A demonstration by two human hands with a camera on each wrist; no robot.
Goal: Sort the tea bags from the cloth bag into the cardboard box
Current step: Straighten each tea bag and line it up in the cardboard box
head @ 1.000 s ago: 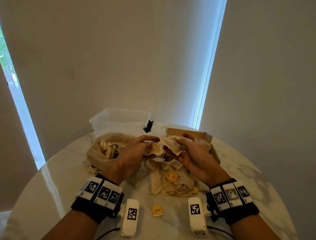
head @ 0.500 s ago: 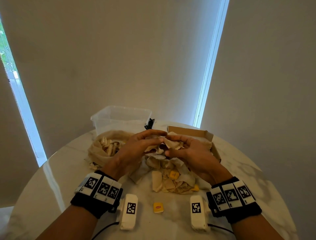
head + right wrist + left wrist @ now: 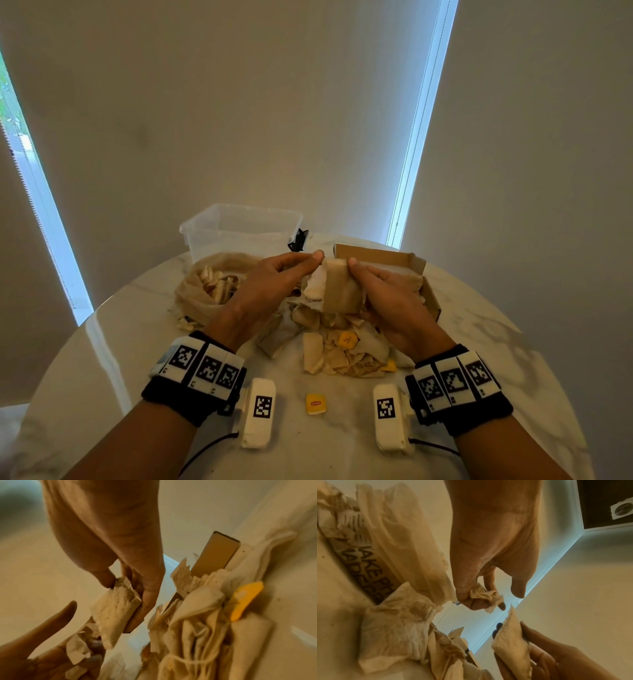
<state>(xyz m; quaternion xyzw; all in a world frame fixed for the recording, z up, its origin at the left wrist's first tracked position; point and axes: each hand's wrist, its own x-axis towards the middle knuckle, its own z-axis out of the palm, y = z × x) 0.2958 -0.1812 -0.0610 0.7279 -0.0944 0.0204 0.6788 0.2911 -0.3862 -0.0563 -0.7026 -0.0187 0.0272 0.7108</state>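
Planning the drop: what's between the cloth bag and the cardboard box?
Head view: the left hand, right hand and their tea bags.

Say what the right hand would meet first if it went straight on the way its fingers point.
Probably the cardboard box: the right hand, gripping a flat tea bag, points forward at its open near side. Depth is unclear; the left hand lies beside that line.

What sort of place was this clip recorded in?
Probably a room in a home or a small office, not a workshop: a round white marble-look table stands in a corner, closed roller blinds with beaded cords cover tall windows behind it, and a recessed ceiling light shows in the left wrist view.
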